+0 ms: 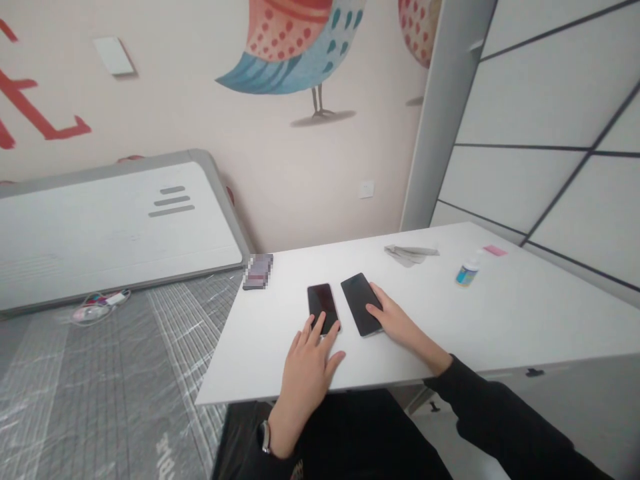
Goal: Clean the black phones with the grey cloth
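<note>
Two black phones lie side by side on the white table (500,320), screens up. My left hand (307,363) rests flat with its fingers spread, the fingertips touching the near end of the smaller phone (323,303). My right hand (395,320) lies on the near right edge of the larger phone (361,301), fingers stretched over its side. Neither phone is lifted.
A blurred dark object (258,271) sits at the table's far left corner. Grey folded sheets (410,253), a small white bottle (469,271) and a pink slip (495,250) lie toward the far right. A large white panel (115,227) leans against the wall on the left.
</note>
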Available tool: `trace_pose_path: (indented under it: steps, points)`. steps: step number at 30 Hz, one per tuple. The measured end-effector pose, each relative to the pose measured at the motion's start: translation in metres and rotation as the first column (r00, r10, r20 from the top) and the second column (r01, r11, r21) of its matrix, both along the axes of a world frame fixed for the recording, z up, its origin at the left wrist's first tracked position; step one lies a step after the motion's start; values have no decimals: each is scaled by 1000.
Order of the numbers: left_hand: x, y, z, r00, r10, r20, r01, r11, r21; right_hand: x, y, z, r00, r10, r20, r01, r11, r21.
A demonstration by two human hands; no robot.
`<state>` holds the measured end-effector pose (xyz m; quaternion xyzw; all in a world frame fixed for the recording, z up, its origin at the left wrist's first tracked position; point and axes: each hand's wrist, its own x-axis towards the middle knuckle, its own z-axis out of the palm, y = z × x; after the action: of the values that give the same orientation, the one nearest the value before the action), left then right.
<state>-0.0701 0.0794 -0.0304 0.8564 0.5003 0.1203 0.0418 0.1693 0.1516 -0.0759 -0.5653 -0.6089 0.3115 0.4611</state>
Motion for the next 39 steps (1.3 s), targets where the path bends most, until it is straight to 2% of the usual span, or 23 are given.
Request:
trace_pose_path:
  steps: [5,9,15,18,20,23,27,30,35,39]
  points:
    - [-11,-3,5,999,35,-25,-36,998,-44,-45,-2,13,973,-7,232,12,1000,-20]
    - [-13,5,0,999,44,16,-43,998,-41,-60,-16,30,892,-54,449,79,996,-37]
    - [-19,14,-26,993,22,114,-37,991,130,-67,-31,54,694,-77,716,130,991,-20]
    - [-21,17,-33,995,-31,100,9,977,214,-63,-26,58,649,-66,758,124,992,-20]
    - [-22,16,-28,990,-123,63,107,970,220,-49,-16,63,659,-66,749,121,992,-19]
    - [-23,12,-16,977,-214,-9,213,967,140,-11,14,74,697,-139,704,177,984,19]
    - [-22,8,-6,980,-190,-53,193,979,60,48,59,83,693,-345,633,349,929,124]
    - [-22,7,-5,981,-189,-50,192,980,61,75,76,81,675,-402,619,421,898,125]
    - [-29,4,-8,979,-186,84,178,980,91,88,78,72,751,-353,558,395,917,49]
    - [-39,6,-7,939,-120,323,111,993,47,79,69,81,873,-249,419,265,964,20]
